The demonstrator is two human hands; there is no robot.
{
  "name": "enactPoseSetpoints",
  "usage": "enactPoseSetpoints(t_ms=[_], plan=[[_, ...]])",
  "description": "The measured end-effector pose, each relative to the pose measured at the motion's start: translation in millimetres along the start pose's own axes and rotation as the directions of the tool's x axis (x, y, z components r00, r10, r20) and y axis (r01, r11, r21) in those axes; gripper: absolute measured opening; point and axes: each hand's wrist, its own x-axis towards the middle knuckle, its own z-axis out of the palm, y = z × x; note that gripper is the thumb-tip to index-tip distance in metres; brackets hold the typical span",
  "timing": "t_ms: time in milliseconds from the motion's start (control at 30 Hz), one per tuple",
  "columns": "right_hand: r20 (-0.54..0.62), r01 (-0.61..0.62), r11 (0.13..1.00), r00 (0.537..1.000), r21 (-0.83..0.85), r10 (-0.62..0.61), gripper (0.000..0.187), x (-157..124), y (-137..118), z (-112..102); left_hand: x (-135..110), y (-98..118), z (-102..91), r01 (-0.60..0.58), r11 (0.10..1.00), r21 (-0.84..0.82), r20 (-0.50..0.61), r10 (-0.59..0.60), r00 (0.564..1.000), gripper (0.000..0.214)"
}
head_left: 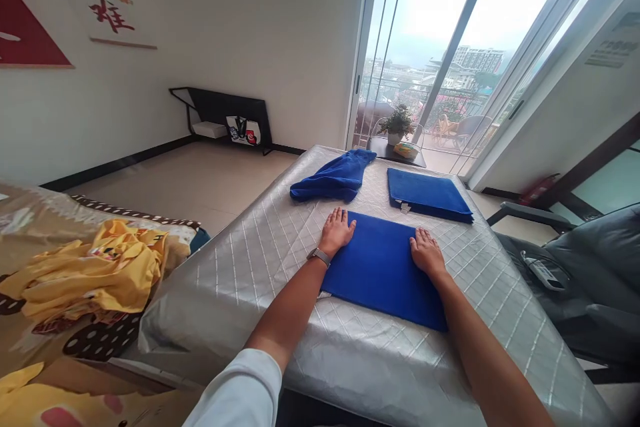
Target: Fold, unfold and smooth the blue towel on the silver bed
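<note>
A folded blue towel [383, 267] lies flat on the silver quilted mattress [240, 280] in front of me. My left hand [337, 232] rests on its left edge, fingers stretched out and pointing away. On the right edge lies my right hand [427, 250], also flat with its fingers extended. Neither hand grips anything. Beyond the right hand sits a neat stack of folded blue towels [427, 192], with a white tag at its near edge. A crumpled blue towel [333, 177] lies farther off, past my left hand.
Yellow printed cloth [100, 263] is heaped on a patterned bed at left. A dark armchair [585, 267] stands close on the right, with a remote-like device [543, 272] on it. Past the mattress, a potted plant [397, 123] stands on a small table by the glass door.
</note>
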Motion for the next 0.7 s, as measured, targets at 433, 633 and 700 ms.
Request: enactPoseSetpoints(t_ms=[433, 633, 700], plan=[[0.012, 0.034, 0.999, 0.999, 0.005, -0.034, 0.066, -53, 2, 10, -4, 4, -6.4, 0.001, 0.999, 0.036, -0.010, -0.001, 1.000, 0.069], [0.011, 0.023, 1.000, 1.000, 0.019, -0.023, 0.066, -53, -1, 9, -9, 6, -17.3, 0.037, 0.996, 0.078, -0.045, -0.034, 0.998, 0.070], [0.016, 0.012, 0.999, 1.000, 0.032, -0.013, 0.066, -53, -3, 8, -14, 15, -19.5, -0.024, 0.998, 0.066, -0.050, 0.027, 0.998, 0.069]])
